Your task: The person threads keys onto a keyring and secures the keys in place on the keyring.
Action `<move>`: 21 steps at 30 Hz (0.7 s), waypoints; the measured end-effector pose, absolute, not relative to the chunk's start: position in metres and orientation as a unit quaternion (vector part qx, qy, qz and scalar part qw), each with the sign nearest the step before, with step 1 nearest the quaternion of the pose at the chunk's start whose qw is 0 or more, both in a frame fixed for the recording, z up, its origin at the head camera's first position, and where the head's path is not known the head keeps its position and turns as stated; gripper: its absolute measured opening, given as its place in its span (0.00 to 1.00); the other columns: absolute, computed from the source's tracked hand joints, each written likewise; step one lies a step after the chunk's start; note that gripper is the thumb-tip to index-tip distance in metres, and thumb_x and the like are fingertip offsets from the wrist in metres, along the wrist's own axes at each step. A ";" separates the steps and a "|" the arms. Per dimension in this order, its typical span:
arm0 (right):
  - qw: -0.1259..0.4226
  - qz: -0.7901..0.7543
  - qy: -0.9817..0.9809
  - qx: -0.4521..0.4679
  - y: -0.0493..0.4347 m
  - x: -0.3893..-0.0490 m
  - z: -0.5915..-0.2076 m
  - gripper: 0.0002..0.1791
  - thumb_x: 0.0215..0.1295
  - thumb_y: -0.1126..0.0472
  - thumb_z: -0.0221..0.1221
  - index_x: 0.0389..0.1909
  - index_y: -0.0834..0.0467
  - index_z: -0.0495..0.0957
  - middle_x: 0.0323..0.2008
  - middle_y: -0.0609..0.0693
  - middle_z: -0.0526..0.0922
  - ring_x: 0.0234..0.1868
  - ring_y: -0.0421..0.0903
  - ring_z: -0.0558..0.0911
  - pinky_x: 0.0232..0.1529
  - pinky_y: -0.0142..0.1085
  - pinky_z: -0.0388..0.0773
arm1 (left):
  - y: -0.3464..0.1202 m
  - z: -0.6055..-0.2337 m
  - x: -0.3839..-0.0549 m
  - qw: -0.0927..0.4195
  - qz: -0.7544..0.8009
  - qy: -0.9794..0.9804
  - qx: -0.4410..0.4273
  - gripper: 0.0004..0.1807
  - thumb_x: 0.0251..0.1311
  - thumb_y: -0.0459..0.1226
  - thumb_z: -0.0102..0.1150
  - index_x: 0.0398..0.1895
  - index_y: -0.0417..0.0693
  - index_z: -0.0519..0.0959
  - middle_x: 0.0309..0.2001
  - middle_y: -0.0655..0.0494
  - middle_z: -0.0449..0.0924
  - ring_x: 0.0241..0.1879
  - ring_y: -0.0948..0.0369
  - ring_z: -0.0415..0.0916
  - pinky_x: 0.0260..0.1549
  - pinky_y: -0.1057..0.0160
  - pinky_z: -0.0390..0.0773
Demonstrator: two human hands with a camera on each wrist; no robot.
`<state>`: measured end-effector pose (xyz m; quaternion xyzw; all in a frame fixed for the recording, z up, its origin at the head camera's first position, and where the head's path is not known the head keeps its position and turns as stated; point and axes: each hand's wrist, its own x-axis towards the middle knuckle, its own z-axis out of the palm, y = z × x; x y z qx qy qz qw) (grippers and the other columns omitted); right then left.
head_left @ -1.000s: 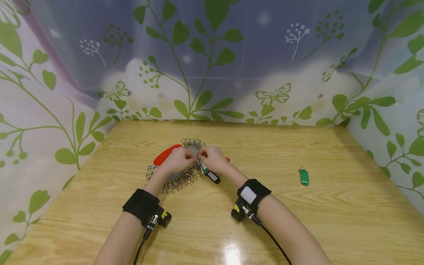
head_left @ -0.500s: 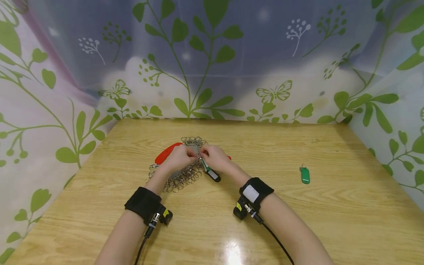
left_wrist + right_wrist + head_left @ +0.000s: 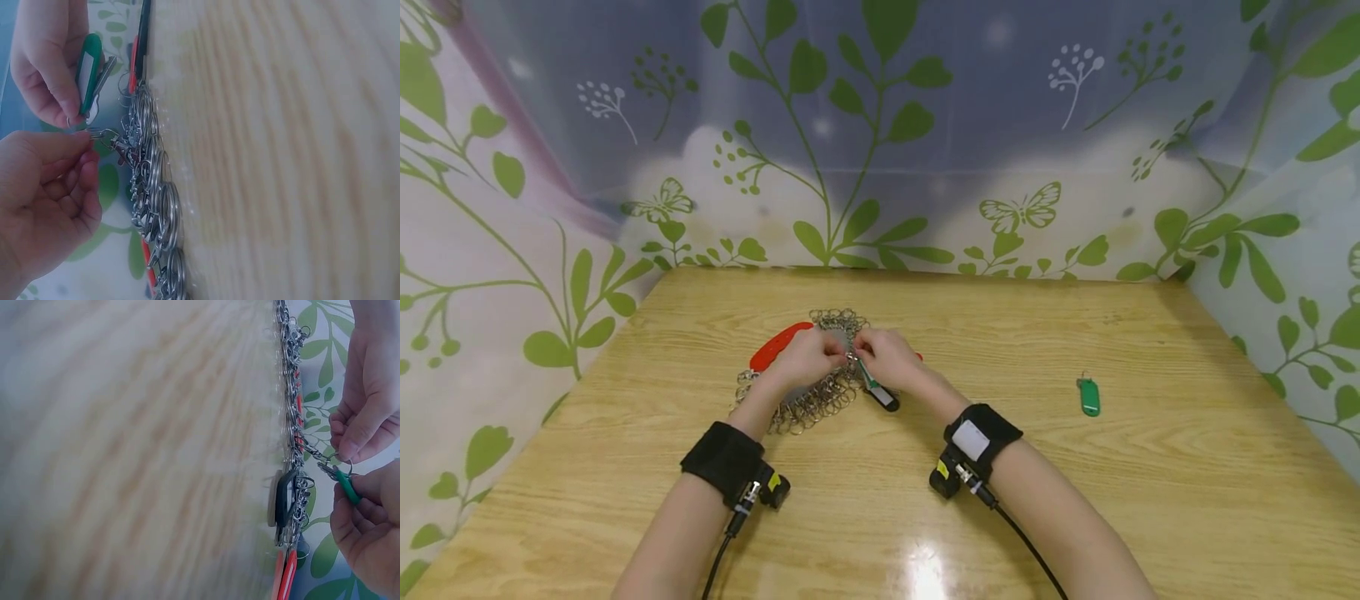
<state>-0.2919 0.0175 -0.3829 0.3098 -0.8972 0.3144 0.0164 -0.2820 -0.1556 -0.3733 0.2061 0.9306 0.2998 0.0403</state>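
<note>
In the head view, my left hand point(image 3: 808, 358) and right hand point(image 3: 887, 360) meet above a pile of metal key rings point(image 3: 812, 407). My left thumb and finger pinch a split ring point(image 3: 95, 132), which links to a metal clasp point(image 3: 122, 147) at the pile. Just beside it my right hand point(image 3: 375, 519) pinches a green key tag point(image 3: 89, 70) near its ring end. A silver key point(image 3: 105, 76) hangs with that tag. Whether the tag's ring is threaded on the split ring is too small to tell. A black key tag point(image 3: 882, 399) lies below the hands.
A red flat piece point(image 3: 778, 346) lies left of my hands, partly covered by the left one. Another green key tag point(image 3: 1089, 398) rests alone on the wooden table point(image 3: 1000, 500) at right. Patterned cloth point(image 3: 887, 217) hangs behind.
Both hands stay together over the pile with only small finger movements. The green tag between them has turned slightly; the view has shifted a little.
</note>
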 end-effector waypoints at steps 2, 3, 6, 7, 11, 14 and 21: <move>0.020 0.313 -0.896 0.313 0.018 -0.291 -0.383 0.06 0.67 0.66 0.51 0.38 0.63 0.77 0.29 0.52 0.77 0.25 0.42 0.70 0.27 0.31 0.65 | -0.155 -0.372 -0.281 0.041 0.298 0.931 0.208 0.15 0.62 0.33 0.53 0.17 0.38 0.74 0.12 0.60 0.55 0.13 0.64 0.51 0.18 0.66 0.55; 0.021 0.314 -0.896 0.314 0.018 -0.291 -0.382 0.06 0.67 0.66 0.51 0.37 0.63 0.77 0.29 0.52 0.77 0.24 0.42 0.70 0.26 0.31 0.65 | -0.155 -0.371 -0.281 0.041 0.296 0.931 0.209 0.16 0.62 0.33 0.53 0.16 0.40 0.73 0.12 0.60 0.55 0.13 0.64 0.51 0.18 0.66 0.55; 0.022 0.318 -0.892 0.320 0.018 -0.290 -0.382 0.06 0.67 0.67 0.52 0.37 0.63 0.77 0.28 0.52 0.77 0.24 0.42 0.71 0.26 0.31 0.65 | -0.154 -0.370 -0.281 0.044 0.294 0.932 0.206 0.18 0.63 0.33 0.52 0.13 0.43 0.70 0.12 0.60 0.54 0.13 0.64 0.50 0.18 0.66 0.55; 0.022 0.320 -0.891 0.322 0.018 -0.290 -0.382 0.06 0.66 0.67 0.52 0.37 0.63 0.77 0.28 0.52 0.77 0.24 0.42 0.71 0.26 0.31 0.65 | -0.153 -0.370 -0.281 0.045 0.293 0.933 0.204 0.18 0.63 0.33 0.52 0.12 0.44 0.69 0.12 0.60 0.53 0.13 0.64 0.50 0.18 0.66 0.54; 0.019 0.328 -0.888 0.322 0.019 -0.290 -0.383 0.07 0.67 0.67 0.52 0.37 0.64 0.78 0.29 0.53 0.78 0.23 0.41 0.71 0.25 0.30 0.65 | -0.152 -0.370 -0.282 0.047 0.293 0.934 0.200 0.20 0.62 0.33 0.52 0.11 0.49 0.65 0.12 0.60 0.52 0.13 0.64 0.48 0.18 0.66 0.54; 0.017 0.330 -0.890 0.315 0.019 -0.290 -0.383 0.07 0.67 0.67 0.51 0.38 0.64 0.78 0.31 0.54 0.79 0.23 0.41 0.72 0.25 0.29 0.65 | -0.152 -0.371 -0.282 0.056 0.294 0.932 0.204 0.19 0.61 0.34 0.54 0.11 0.48 0.66 0.13 0.60 0.52 0.14 0.64 0.49 0.18 0.66 0.54; 0.005 0.332 -0.893 0.304 0.020 -0.289 -0.382 0.08 0.68 0.67 0.50 0.39 0.64 0.78 0.35 0.55 0.80 0.26 0.42 0.74 0.25 0.30 0.68 | -0.151 -0.371 -0.280 0.058 0.297 0.932 0.200 0.11 0.61 0.33 0.55 0.23 0.38 0.80 0.14 0.59 0.59 0.15 0.63 0.52 0.19 0.66 0.57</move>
